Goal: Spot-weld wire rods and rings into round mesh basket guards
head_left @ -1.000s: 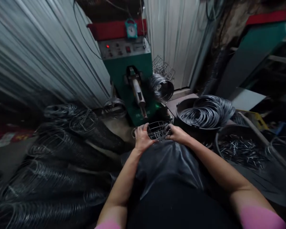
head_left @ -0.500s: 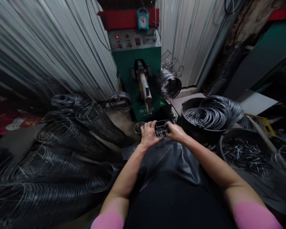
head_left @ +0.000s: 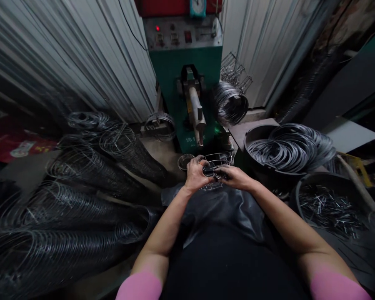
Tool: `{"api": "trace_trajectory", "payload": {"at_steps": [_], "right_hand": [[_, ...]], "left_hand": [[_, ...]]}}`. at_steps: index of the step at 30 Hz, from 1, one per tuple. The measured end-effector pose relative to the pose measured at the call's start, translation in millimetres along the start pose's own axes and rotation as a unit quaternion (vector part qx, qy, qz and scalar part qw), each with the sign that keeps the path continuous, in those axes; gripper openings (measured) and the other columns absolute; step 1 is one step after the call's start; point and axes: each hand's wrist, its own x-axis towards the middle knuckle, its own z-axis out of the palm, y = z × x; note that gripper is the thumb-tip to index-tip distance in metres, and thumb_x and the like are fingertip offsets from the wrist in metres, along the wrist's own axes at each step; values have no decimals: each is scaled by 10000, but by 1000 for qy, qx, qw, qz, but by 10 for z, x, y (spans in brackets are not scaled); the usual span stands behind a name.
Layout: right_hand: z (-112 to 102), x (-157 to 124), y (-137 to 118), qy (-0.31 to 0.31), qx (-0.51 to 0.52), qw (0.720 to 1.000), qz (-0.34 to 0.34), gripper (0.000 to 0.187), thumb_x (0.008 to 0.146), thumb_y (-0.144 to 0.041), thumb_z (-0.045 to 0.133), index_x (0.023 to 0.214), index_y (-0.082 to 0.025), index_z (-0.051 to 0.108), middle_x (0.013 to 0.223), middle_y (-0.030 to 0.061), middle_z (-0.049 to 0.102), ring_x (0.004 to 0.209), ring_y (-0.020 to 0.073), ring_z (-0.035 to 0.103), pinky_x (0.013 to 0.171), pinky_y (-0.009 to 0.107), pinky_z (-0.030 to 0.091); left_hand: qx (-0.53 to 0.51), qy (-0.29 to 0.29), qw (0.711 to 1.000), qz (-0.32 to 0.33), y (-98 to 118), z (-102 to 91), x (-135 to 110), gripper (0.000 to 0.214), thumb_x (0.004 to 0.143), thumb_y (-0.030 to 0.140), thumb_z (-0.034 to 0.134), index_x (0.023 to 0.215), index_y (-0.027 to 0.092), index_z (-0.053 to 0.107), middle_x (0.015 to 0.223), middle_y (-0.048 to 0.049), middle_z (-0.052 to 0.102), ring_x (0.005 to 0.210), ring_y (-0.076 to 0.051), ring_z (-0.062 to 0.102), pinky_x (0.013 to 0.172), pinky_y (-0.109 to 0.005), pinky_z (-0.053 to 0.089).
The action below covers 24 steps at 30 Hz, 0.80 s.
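Observation:
A small round wire frame (head_left: 218, 157), cage-like with crossing thin metal wires, is held in front of my lap below the welding machine's arm. My left hand (head_left: 196, 174) grips its left side, fingers curled over the wires. On its near right side my right hand (head_left: 237, 178) closes with blackened fingertips around the wires; exactly what lies between those fingertips is too dark to make out. The green machine (head_left: 165, 71) has a pale metal arm (head_left: 195, 104) whose tip points down just above the frame. A loose wire ring (head_left: 185, 161) is just left of my left hand.
Long stacks of wire rings (head_left: 78, 250) lie at the left. A black tub (head_left: 248, 152) of wire rings and another tub (head_left: 295, 200) of short metal rods stand at the right. Wire coils (head_left: 229, 104) hang beside the machine. A dark apron (head_left: 218, 212) covers my lap.
The wire frame has turned in my hands and shows more of its round rim. My right hand has shifted its hold toward the near side. The view has tilted slightly down.

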Motion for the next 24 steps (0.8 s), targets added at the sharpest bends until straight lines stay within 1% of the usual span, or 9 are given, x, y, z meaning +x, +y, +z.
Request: {"api": "trace_trajectory", "payload": {"at_steps": [1,3,7,11,14,18,24], "right_hand": [[-4,18,7,-7,-5,1000,0,328,774,-210,586,1101,-185,601,1029,86,636,939,196,605,794,302,479],[8,58,30,-14,-15,1000,4,307,773,-169,576,1076,-196,614,1021,75,645,940,188,609,790,288,478],[59,154,77,-12,-27,999,23,303,762,-159,593,1058,-209,628,1002,64,659,906,182,622,760,272,476],[117,255,129,-9,-6,1000,22,247,760,-166,607,1003,-185,646,949,65,672,874,181,629,747,267,470],[180,311,192,6,11,1000,8,193,767,-167,603,951,-189,654,929,57,671,863,173,628,747,264,467],[260,383,263,25,8,1000,-10,160,787,-163,578,920,-194,662,927,62,666,828,164,630,704,253,465],[321,563,297,41,11,999,6,141,775,-162,592,882,-205,674,895,53,670,793,154,632,676,239,455]], "left_hand": [[0,-3,1000,-2,-13,-5,15,458,430,347,825,796,212,585,1157,-67,527,1094,-263,484,942,-406,379],[-2,-1,1000,-10,-46,-9,40,450,418,340,835,785,215,605,1170,-67,521,1108,-265,480,948,-409,384],[-10,-5,1000,-18,-152,-1,64,547,410,337,842,906,227,640,1182,-71,518,1130,-270,474,970,-420,378],[-16,-26,999,-18,-267,7,72,611,409,331,846,979,236,647,1218,-73,498,1148,-267,464,998,-420,358],[-27,-35,999,-22,-344,5,93,622,422,333,845,1005,247,644,1234,-69,491,1164,-269,455,1009,-429,351],[-44,-50,997,-30,-462,2,158,642,414,337,851,1016,248,644,1259,-80,478,1186,-279,444,1015,-450,348],[-49,-55,997,-6,-663,4,279,648,418,319,852,1026,237,644,1254,-89,483,1205,-271,433,1034,-441,339]]}}
